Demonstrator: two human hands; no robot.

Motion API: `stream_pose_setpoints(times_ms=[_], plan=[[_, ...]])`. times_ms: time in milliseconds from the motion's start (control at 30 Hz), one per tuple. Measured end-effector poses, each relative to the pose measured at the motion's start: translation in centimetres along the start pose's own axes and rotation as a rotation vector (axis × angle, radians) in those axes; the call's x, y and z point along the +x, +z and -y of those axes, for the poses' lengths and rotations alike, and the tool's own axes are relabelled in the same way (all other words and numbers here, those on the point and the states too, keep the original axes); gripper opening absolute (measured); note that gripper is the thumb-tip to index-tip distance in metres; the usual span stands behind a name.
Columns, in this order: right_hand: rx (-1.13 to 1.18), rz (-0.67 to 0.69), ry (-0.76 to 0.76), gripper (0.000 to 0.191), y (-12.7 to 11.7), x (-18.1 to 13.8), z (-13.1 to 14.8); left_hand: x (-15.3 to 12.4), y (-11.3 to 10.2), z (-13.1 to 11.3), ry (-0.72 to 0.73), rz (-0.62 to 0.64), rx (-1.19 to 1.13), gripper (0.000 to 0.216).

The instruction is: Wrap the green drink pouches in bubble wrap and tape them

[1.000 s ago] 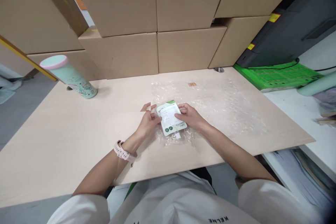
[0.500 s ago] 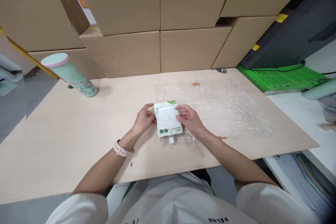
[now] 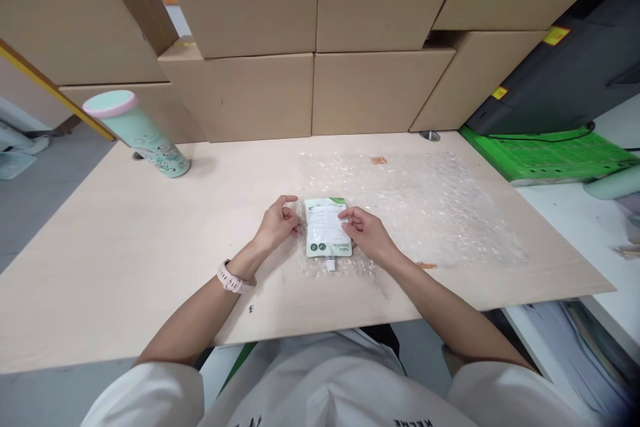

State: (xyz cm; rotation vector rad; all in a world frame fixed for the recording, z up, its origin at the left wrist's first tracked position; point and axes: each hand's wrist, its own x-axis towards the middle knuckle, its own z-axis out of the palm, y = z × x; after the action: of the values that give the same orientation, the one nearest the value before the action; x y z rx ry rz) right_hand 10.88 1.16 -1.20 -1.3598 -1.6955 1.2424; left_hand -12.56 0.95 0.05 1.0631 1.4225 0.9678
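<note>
A white and green spouted pouch (image 3: 327,230) lies on the near left end of a sheet of clear bubble wrap (image 3: 425,203), its capped spout pointing towards me. At the pouch's right edge, my right hand (image 3: 369,232) has its thumb and fingers closed on it. My left hand (image 3: 278,223) is just left of the pouch, apart from it. Its fingers are curled at the left edge of the bubble wrap and pinch it. A pale pink band (image 3: 233,278) is round my left wrist.
On the left of the wooden table (image 3: 150,247) stands a mint-green tumbler (image 3: 150,143). Stacked cardboard boxes (image 3: 260,97) line the back edge. To the right are a green plastic crate (image 3: 545,153) and a dark case (image 3: 545,80).
My left hand has let go of the pouch's left edge and moved to the bubble wrap beside it. The pouch has settled down flatter on the wrap; the view has shifted slightly.
</note>
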Motion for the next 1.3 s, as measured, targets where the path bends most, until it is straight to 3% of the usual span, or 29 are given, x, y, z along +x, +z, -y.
stream_pose_setpoints(times_ms=[133,233,367,500,633,700,767,933,1100,1200,1300], plan=[[-0.454,0.045,-0.056,0.031,-0.7,-0.6,1.2,-0.2,-0.3,-1.0,-0.091,0.028,-0.001,0.056],[-0.603,0.067,-0.082,0.037,-0.8,-0.7,1.5,-0.7,-0.3,-1.9,-0.198,0.163,-0.050,0.065],[-0.560,0.061,-0.129,0.038,-0.6,-0.5,1.2,-1.6,0.2,-2.6,-0.117,0.216,-0.223,0.079],[-0.273,0.062,-0.167,0.041,-0.6,-0.3,0.7,-2.9,1.2,-2.8,0.101,0.249,-0.278,0.072],[-0.010,0.170,-0.173,0.024,-0.5,0.2,0.0,-4.5,2.7,-2.3,0.511,0.401,0.045,0.052],[0.042,0.205,-0.134,0.014,-0.4,0.6,-0.3,-5.0,3.7,-1.7,0.717,0.419,0.315,0.050],[0.057,0.188,-0.076,0.018,-0.5,1.0,-0.4,-5.3,4.6,-1.1,0.842,0.397,0.538,0.051],[-0.044,0.134,-0.064,0.015,-2.8,1.0,0.0,-4.9,6.2,0.4,0.889,0.332,0.867,0.050],[-0.417,0.108,-0.188,0.015,-5.2,0.4,0.3,-4.3,7.1,1.2,0.886,0.288,1.003,0.051],[-0.497,0.033,-0.174,0.021,-5.6,0.4,0.2,-4.1,7.3,1.5,0.885,0.285,1.045,0.052],[-0.530,-0.124,-0.158,0.030,-5.9,0.3,0.3,-4.0,7.5,1.7,0.885,0.289,1.071,0.051]])
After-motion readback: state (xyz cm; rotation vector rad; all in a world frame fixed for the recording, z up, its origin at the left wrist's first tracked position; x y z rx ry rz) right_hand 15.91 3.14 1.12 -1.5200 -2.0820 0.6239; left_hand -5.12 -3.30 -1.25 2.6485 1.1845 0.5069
